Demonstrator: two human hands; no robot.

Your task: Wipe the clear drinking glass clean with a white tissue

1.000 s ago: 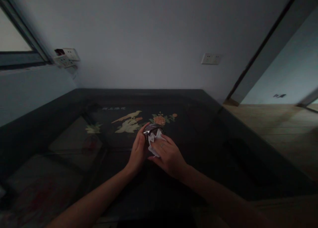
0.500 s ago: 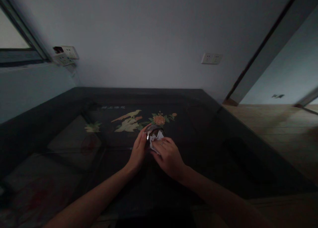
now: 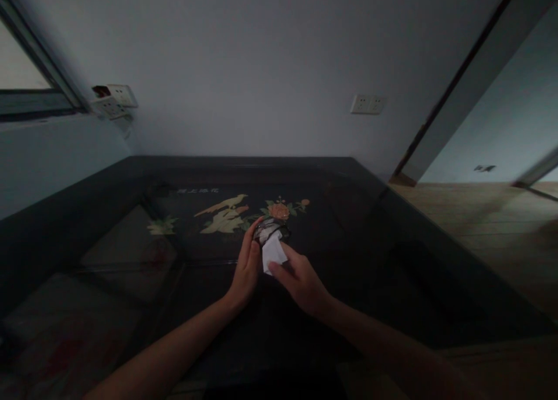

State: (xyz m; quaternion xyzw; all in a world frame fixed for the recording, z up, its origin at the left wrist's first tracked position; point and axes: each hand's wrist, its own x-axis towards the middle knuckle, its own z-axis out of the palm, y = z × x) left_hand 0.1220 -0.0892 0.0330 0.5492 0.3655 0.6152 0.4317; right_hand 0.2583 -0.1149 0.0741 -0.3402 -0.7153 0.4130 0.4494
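On the dark tabletop, my left hand (image 3: 246, 266) is pressed along the left side of a clear, shiny, rounded glass vessel (image 3: 265, 230), which looks like a glass cup with its mouth tilted toward me. Dim light blurs its exact shape. My right hand (image 3: 300, 278) pinches a white tissue (image 3: 272, 256) between thumb and fingers. The tissue's upper end lies at the mouth of the glass, and its lower part hangs out toward me.
The glossy black table (image 3: 340, 237) carries a painted bird and flower picture (image 3: 224, 217) under my hands. Wall sockets (image 3: 368, 104) are on the wall behind, with another socket group (image 3: 114, 100) by the window. Wooden floor (image 3: 457, 214) shows at right.
My right hand has drawn back slightly and turned, with the thumb now on top of the tissue. Crumpled before, the tissue now shows flatter and longer. My left hand stays at the glass.
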